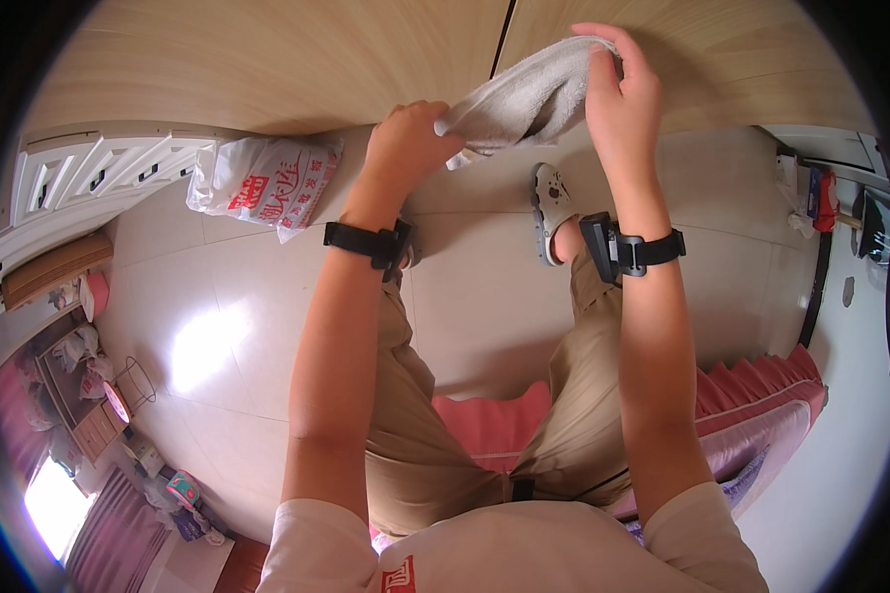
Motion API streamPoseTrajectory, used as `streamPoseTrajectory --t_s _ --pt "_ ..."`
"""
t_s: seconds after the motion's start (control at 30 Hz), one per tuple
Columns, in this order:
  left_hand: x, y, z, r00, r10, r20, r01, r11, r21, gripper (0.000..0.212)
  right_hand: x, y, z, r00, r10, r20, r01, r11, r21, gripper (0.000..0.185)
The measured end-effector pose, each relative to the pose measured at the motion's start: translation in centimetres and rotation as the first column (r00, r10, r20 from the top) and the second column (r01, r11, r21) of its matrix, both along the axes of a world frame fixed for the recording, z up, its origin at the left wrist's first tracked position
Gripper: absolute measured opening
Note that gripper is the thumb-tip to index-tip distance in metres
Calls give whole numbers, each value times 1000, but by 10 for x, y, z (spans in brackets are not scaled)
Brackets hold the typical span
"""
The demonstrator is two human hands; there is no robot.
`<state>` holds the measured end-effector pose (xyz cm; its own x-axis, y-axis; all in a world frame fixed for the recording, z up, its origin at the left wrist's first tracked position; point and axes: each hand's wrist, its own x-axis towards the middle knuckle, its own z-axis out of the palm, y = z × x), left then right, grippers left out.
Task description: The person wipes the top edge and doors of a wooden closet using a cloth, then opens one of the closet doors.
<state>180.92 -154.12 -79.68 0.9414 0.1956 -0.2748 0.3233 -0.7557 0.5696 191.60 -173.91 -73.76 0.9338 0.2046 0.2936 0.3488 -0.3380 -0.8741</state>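
Note:
A light grey terry cloth point(534, 93) is stretched between my two hands, with a dark fold near its middle. My left hand point(411, 144) pinches its lower left end between thumb and fingers. Higher up, my right hand point(623, 81) grips the upper right end, the thumb in front and the fingers partly behind. Behind the cloth stand wood-grain panels point(304, 59), split by a dark vertical gap. From this angle I cannot tell whether the cloth touches them.
Left of my hands, a printed plastic bag point(267, 185) sits on the tiled floor point(267, 282) by white drawers point(119, 178). A clog point(552, 207) is on my foot. Beneath me is a bed with a pink ruffled skirt point(489, 422). A round stool point(117, 402) stands far left.

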Motion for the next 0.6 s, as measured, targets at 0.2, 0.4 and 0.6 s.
streamPoseTrajectory --t_s 0.2,0.4,0.6 --pt "6 13 4 998 48 -32 -53 984 -172 59 13 -11 -3 999 -39 -28 43 987 155 25" --pt "1 12 30 966 191 -174 -257 779 -572 58 26 -26 -4 963 -191 -191 249 902 354 25" --pt "6 21 15 939 -236 -249 -2 722 -692 59 41 -40 -3 919 -251 -305 385 742 549 26"
